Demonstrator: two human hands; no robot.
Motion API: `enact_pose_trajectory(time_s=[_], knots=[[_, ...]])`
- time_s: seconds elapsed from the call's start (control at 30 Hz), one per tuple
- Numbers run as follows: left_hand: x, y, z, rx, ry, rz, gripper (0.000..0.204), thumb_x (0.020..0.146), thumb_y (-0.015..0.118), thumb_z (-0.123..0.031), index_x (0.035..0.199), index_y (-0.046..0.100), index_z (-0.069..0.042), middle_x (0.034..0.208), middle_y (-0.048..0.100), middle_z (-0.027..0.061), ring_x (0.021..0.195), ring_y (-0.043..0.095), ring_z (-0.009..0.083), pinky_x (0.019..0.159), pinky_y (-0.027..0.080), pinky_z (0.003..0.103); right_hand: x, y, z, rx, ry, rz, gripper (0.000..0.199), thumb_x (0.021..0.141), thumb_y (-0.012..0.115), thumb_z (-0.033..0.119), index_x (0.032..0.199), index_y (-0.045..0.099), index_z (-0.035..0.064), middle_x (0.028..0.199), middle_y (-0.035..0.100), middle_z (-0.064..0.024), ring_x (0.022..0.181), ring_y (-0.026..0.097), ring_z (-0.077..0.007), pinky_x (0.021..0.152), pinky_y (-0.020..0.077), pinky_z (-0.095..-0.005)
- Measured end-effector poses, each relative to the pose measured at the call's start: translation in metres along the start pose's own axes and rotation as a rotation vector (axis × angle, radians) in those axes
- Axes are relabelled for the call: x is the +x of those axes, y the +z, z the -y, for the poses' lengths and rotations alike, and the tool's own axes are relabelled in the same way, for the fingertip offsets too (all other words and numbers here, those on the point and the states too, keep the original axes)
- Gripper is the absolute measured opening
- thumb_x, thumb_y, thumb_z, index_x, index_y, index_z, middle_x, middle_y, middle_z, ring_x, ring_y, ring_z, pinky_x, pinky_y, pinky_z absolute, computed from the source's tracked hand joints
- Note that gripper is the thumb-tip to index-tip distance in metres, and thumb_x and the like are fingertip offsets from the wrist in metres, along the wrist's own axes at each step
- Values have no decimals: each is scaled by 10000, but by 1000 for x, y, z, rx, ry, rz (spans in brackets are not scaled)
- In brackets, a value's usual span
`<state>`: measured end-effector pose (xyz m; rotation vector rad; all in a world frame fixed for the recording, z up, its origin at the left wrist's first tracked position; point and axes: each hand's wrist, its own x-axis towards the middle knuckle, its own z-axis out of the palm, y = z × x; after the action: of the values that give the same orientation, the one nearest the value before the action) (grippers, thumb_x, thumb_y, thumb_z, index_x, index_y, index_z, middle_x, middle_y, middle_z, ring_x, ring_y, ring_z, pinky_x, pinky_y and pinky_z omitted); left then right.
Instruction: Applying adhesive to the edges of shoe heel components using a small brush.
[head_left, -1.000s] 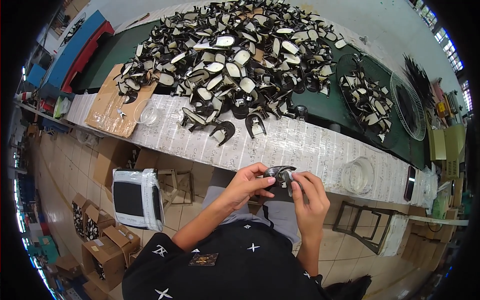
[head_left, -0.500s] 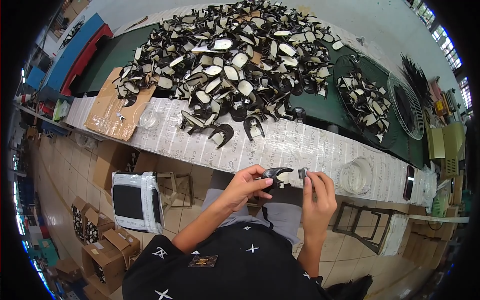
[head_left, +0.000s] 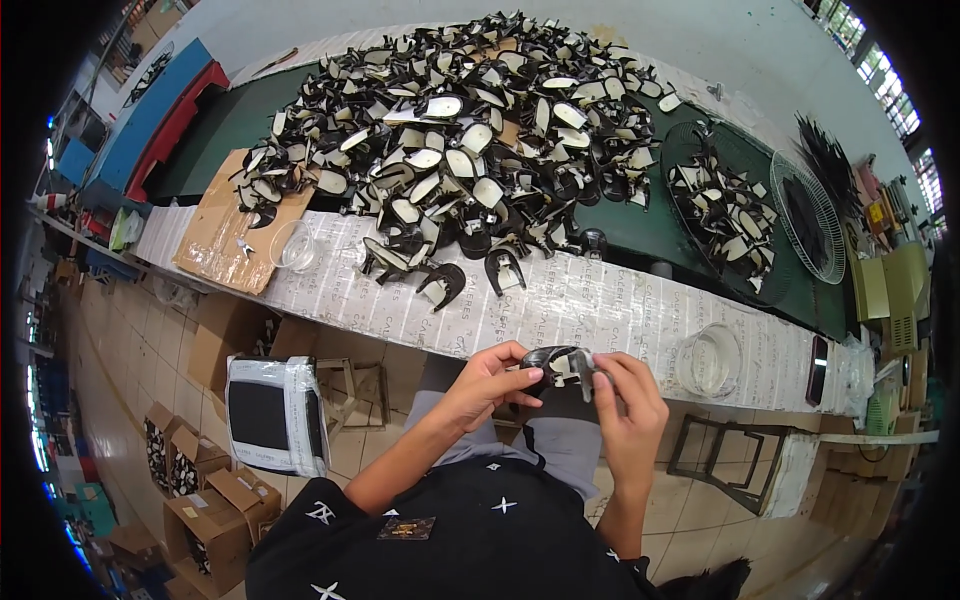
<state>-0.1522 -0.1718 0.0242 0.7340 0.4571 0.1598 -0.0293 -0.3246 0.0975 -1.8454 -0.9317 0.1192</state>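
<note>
Below the near edge of the counter, over the person's lap, both hands meet around one glossy black shoe upper, a curved strap piece with a pale lining showing on its inner face. From the head view, the left hand comes in from the lower left and its fingers pinch the piece's left end, thumb beneath and fingertips curled over the top. The right hand closes on the right end, its fingers pressed together on a small pale tab there. The piece lies between the two hands, touching both and held clear of the counter. On the counter, a strip of white printed paper runs along the front, and behind it a large heap of similar black-and-cream pieces spreads over a dark green surface. A clear round plastic cup stands just beside the right hand on the paper, another cup sits near a brown cardboard sheet at left, and a round wire rack holds more pieces at right.
</note>
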Motion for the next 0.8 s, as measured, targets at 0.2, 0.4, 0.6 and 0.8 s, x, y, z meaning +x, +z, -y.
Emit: enact_pose_trajectory(time_s=[0.2,0.4,0.6,0.8], knots=[[-1,4,-1,6,15,6,128,888,660,-50,976,573,-18,985,616,51,871,622,101,714,605,283,-1,10,0,-87,-134,59,184,879,639,21,1060,663,-3,1040,607,-129,772,637,-225,638,525,-314],[2,0,2,43,48,21,151,877,656,-13,997,566,-34,995,637,52,876,638,112,714,614,305,-2,15,-7,-228,-109,-35,188,875,642,17,1061,658,-1,1035,603,-138,766,639,-240,635,521,-327],[2,-2,1,32,18,3,122,891,650,-44,983,571,-32,972,629,46,849,630,104,698,611,302,-1,4,-3,-277,-115,-124,176,874,643,13,1047,665,-9,1021,611,-137,777,635,-242,650,521,-324],[-7,5,-10,-47,-12,40,138,893,656,-75,983,565,-22,937,618,47,834,631,114,695,607,300,2,-12,-4,-45,149,-221,155,919,589,34,1039,675,-12,1032,638,-96,838,605,-139,716,493,-252]])
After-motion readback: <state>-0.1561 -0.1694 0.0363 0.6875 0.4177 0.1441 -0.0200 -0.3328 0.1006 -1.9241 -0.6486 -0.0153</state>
